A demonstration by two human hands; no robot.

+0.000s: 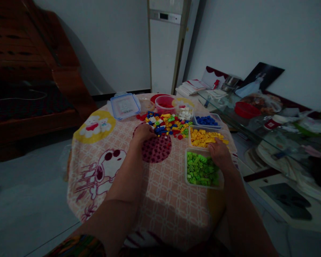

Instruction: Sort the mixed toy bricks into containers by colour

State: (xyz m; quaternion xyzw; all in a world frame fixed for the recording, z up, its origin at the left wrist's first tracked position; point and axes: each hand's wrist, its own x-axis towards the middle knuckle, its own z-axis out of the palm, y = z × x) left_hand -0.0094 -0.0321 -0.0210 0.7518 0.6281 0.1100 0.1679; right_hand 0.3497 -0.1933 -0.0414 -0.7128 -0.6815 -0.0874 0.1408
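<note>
Left hand [144, 132] — fingers at mixed bricks [171, 124], toward far edge of table [166, 192]; right hand [219, 152] fingers over yellow bricks [200, 137], near right edge — can't tell whether either grips.

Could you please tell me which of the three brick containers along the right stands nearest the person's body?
The container of green bricks; those of yellow bricks and blue bricks stand farther away, behind it.

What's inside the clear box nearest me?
Green toy blocks, loosely heaped, lie in the clear box. They cover its floor, and your right hand hides its far right corner, so what's there can't be seen.
</note>
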